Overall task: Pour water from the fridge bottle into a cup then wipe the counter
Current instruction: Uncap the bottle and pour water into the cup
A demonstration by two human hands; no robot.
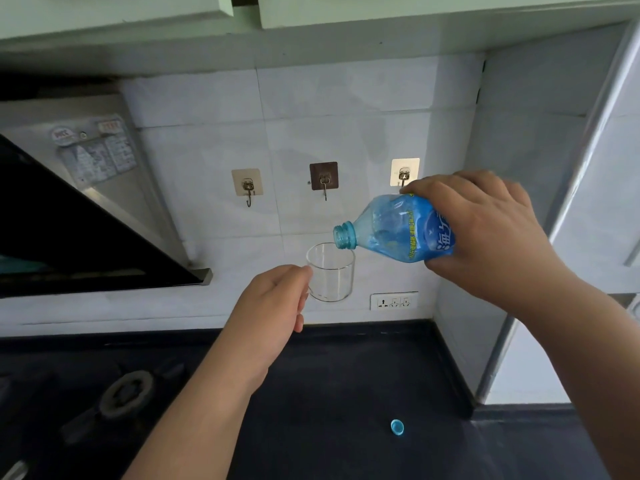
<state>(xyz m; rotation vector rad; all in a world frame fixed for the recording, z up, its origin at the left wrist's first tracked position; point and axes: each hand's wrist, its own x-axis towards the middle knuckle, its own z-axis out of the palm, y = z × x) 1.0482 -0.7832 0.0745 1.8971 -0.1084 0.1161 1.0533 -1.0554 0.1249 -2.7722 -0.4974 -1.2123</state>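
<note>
Right hand [485, 230] wrapped around the blue bottle [394, 230], grip closed on its labelled body; bottle tipped almost level, uncapped neck pointing left, mouth right at the rim of the clear cup [330, 277]. Left hand [277, 306] curled beside the cup, grip closed on its near side, fingertips touching the glass; cup held upright in the air, well above the dark tabletop [346, 393], in front of the white tiled wall. No visible stream at the mouth; cannot tell how much water in either vessel. Blue cap [397, 427] lying alone on the tabletop, near the front right. Three adhesive hooks [323, 180] on the tiles behind; wall socket [394, 301] just right of the cup's base; gas burner [126, 393] at lower left.
</note>
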